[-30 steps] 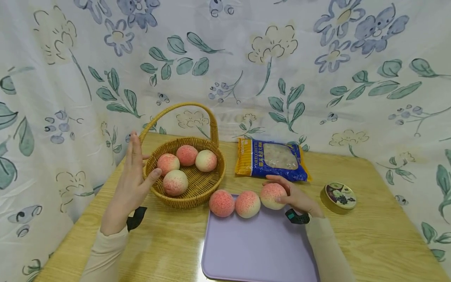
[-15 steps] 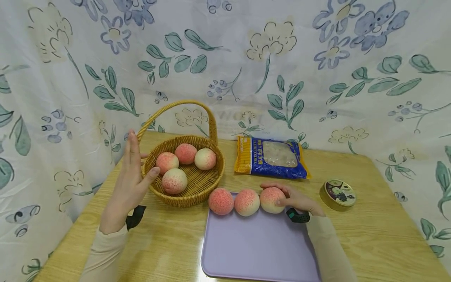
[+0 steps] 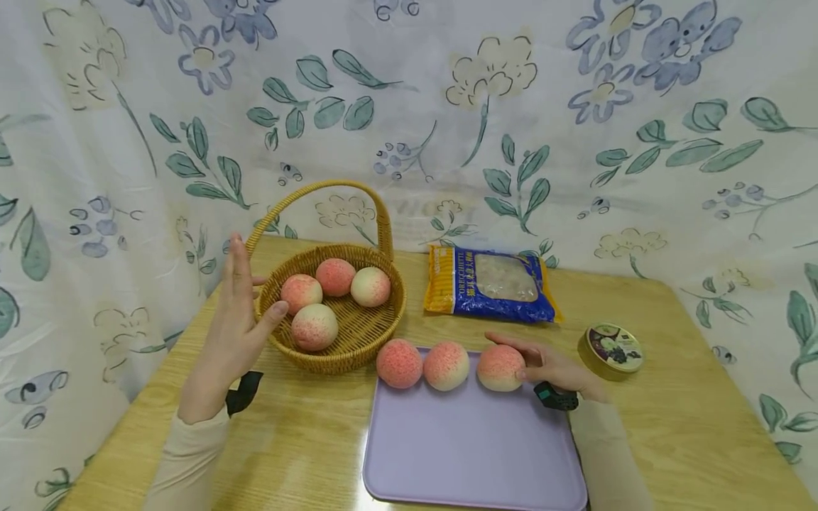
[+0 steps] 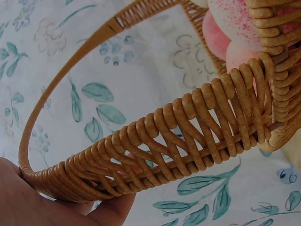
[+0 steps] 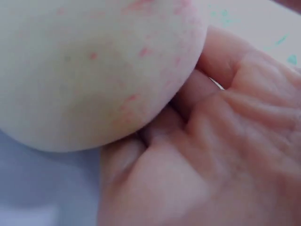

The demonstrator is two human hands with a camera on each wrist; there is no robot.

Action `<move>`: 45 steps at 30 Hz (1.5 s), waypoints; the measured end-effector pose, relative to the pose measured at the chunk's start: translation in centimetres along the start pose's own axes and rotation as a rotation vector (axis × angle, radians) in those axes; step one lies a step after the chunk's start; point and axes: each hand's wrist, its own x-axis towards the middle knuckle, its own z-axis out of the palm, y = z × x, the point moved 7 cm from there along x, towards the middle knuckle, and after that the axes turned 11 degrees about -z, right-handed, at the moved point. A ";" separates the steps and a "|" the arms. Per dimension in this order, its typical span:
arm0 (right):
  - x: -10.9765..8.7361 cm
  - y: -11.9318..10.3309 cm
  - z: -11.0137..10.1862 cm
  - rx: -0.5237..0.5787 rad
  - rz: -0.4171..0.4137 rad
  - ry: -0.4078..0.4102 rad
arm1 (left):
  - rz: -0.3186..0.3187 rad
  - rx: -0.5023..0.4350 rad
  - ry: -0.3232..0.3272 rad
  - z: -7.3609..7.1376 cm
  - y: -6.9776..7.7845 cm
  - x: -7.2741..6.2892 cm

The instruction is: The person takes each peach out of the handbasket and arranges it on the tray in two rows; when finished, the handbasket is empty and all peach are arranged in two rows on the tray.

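My right hand [image 3: 552,365] holds a pink-and-cream peach [image 3: 500,367] at the tray's back right, its index finger stretched out behind it. In the right wrist view, curled fingers [image 5: 183,108] meet the cream side of that peach [image 5: 89,75]. Two more peaches, one pinker [image 3: 399,363] and one paler [image 3: 446,366], stand in line along the back edge of the lilac tray [image 3: 473,447]. My left hand [image 3: 224,333] rests against the left side of the wicker basket [image 3: 339,360], fingers straight up and thumb spread over the rim. Several peaches [image 3: 314,327] lie inside the basket.
Behind the tray lies a blue and yellow orecchiette bag [image 3: 492,284]. To the right stands a round tin [image 3: 611,352] with fruit on its lid. The basket's tall handle [image 3: 319,186] arches up in front of a floral curtain [image 3: 409,106] behind the wooden table [image 3: 690,426].
My right hand has shifted slightly right with its peach, opening a gap beside the middle one. More pink shows on that peach's top. My left hand stays at the basket.
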 end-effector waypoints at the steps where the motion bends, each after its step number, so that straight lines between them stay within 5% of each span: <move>1: 0.3 0.1 0.1 0.010 -0.004 -0.010 | 0.001 -0.001 0.002 -0.1 0.0 0.0; 12: 1.0 0.0 0.1 0.123 -0.014 0.001 | 0.000 0.015 0.004 -0.2 -0.1 -0.2; 20: 3.8 -2.9 -1.1 0.118 -0.089 0.014 | -0.010 0.017 -0.014 -0.3 0.1 0.1; 31: 13.5 -4.4 -0.2 0.067 -0.010 -0.043 | -0.018 0.007 -0.014 -0.2 -0.1 -0.1; 38: 21.5 -3.7 4.1 0.118 0.026 -0.179 | -0.026 0.008 -0.021 -0.3 -0.2 -0.2; 45: 27.4 -2.1 7.9 0.035 0.117 -0.231 | -0.037 0.017 -0.029 -0.4 -0.1 -0.3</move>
